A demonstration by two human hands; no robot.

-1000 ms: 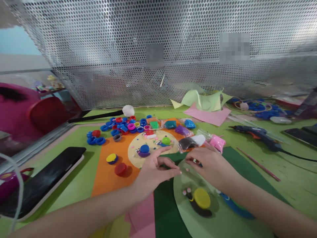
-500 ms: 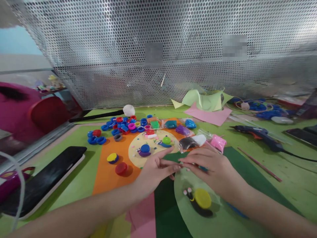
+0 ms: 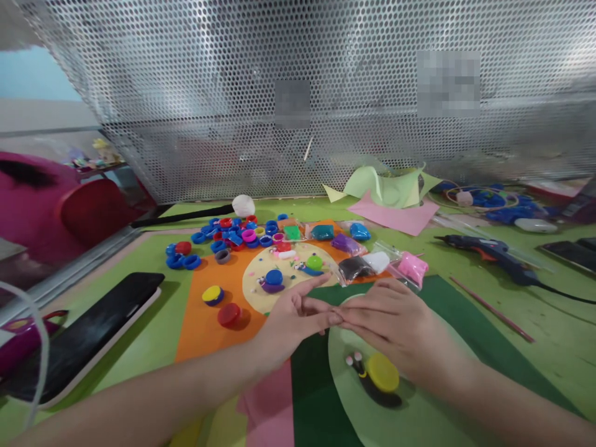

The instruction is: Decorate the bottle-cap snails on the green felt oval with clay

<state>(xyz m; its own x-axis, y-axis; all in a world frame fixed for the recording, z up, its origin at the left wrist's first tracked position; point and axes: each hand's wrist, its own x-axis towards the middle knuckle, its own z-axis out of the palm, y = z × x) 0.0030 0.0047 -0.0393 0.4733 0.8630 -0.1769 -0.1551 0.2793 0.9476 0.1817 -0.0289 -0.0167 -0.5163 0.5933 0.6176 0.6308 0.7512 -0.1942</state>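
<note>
My left hand (image 3: pixel 298 320) and my right hand (image 3: pixel 391 320) meet at the fingertips above the dark green sheet (image 3: pixel 310 385). Both are closed in a pinch, and whatever lies between the fingertips is too small or hidden to make out. Just below my right hand, a snail figure with a yellow cap shell (image 3: pixel 382 372) and black body rests on a pale green paper oval (image 3: pixel 347 406). Beyond my left hand, several small cap figures, one with a blue cap (image 3: pixel 274 277), sit on a cream paper circle (image 3: pixel 254 298).
Loose bottle caps (image 3: pixel 233 236) lie in a heap at the back left. Clay packets (image 3: pixel 356 267) stretch along the back of the sheets. A phone (image 3: pixel 93 335) is at left; a glue gun (image 3: pixel 493 254) and a thin stick (image 3: pixel 493 310) are at right. Perforated metal (image 3: pixel 233 124) stands behind.
My right hand's fingers have drawn closer together and onto my left fingertips. A small pale bit seen at the fingertips before is now covered. The view has shifted slightly.
</note>
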